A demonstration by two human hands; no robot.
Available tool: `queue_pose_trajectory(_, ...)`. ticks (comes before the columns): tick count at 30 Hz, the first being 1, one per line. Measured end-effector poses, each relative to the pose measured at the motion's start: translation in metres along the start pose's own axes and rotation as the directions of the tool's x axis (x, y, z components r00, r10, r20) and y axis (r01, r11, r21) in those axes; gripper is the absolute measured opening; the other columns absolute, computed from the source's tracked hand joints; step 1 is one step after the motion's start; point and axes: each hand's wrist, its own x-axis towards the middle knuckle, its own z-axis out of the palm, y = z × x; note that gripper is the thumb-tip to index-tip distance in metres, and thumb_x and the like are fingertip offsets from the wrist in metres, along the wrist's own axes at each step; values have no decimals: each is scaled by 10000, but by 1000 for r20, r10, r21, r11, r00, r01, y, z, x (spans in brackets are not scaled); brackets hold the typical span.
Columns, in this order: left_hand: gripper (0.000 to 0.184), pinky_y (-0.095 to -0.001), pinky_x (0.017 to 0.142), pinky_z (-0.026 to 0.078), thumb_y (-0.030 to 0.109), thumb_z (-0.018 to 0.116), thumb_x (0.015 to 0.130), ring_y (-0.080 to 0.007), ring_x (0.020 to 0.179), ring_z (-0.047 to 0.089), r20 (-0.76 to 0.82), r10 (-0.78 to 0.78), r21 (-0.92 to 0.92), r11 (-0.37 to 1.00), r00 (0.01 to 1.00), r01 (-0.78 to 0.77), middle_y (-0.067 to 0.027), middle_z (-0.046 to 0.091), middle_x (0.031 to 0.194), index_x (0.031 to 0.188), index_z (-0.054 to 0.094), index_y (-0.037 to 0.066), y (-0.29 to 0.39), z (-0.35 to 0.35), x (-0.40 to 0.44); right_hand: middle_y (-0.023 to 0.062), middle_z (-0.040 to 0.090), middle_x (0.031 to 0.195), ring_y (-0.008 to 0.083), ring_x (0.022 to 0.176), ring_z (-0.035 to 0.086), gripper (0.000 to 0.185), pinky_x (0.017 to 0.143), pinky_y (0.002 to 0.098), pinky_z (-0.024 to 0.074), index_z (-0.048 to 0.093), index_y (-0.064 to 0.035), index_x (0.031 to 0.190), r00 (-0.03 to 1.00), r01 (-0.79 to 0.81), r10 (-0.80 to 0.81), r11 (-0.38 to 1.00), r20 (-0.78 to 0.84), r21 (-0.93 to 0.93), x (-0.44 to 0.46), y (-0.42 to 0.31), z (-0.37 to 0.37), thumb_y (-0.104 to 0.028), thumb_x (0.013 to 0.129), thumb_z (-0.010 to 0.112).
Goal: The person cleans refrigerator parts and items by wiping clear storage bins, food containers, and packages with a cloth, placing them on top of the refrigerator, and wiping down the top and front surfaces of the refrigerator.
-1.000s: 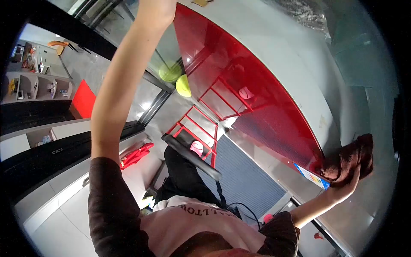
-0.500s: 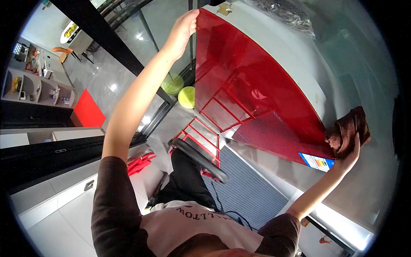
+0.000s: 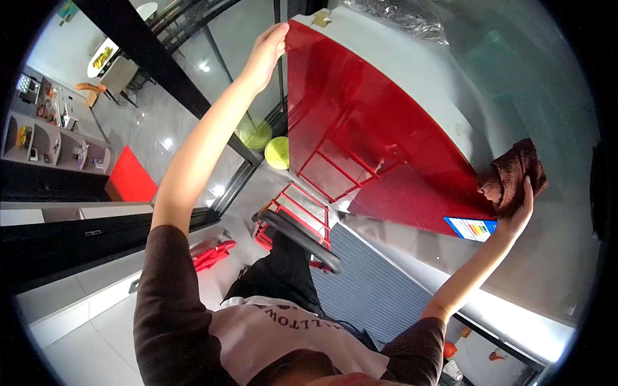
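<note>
A tall refrigerator [image 3: 367,122] with a glossy red door stands in front of me, its pale top [image 3: 393,58] facing up. My left hand [image 3: 269,50] is closed around the door's upper edge at the far left corner, close to a brass-coloured hinge [image 3: 321,18]. At the opposite end, my right hand [image 3: 520,215] holds a crumpled brown cloth [image 3: 513,177] against the top edge. Some of the right fingers are hidden by the cloth. A blue and white energy label [image 3: 472,228] sits on the door below that hand.
Below me is a red stepladder [image 3: 302,212] with a black padded rail [image 3: 299,241]. Clear plastic wrap [image 3: 402,18] lies behind the refrigerator top. A yellow-green bin [image 3: 277,153] stands near the black-framed glass door. A grey ribbed mat [image 3: 373,270] covers part of the floor.
The view has shifted slightly, so the refrigerator appears a little lower and further left. My right hand and the cloth remain at the right end of the top edge; my left hand keeps its hold.
</note>
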Motion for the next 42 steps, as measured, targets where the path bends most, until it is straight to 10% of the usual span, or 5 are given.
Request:
queue_pose_trajectory(24, 300, -247, 840, 362, 237, 374, 881, -110, 927, 495, 144, -160, 91, 985, 977, 148, -42, 529, 998, 1076, 452, 23, 16, -15, 4, 117, 476, 1070, 236, 983, 480, 455, 813, 361, 421, 395, -5, 1148, 999, -7, 7, 1000, 47, 2, -7, 1, 9, -124, 740, 557)
queue_pose_trajectory(32, 407, -298, 865, 362, 273, 405, 868, -165, 1046, 450, 79, -227, 466, 869, 971, 165, -79, 437, 1167, 1185, 383, 18, 27, -31, -45, 114, 491, 1079, 219, 975, 495, 389, 840, 344, 408, 409, 12, 1132, 994, 43, -43, 999, 103, 6, 2, 5, 4, -147, 790, 504)
queue_pose_trajectory(42, 282, -224, 611, 405, 258, 428, 852, -108, 745, 515, -290, -621, 41, 752, 728, 658, -18, 562, 885, 1031, 512, 58, -77, -124, -257, 152, 348, 1235, 282, 1133, 337, 542, 946, 432, 268, 350, 37, 1187, 976, 147, -121, 979, -179, 139, -9, -4, 20, -264, 776, 536)
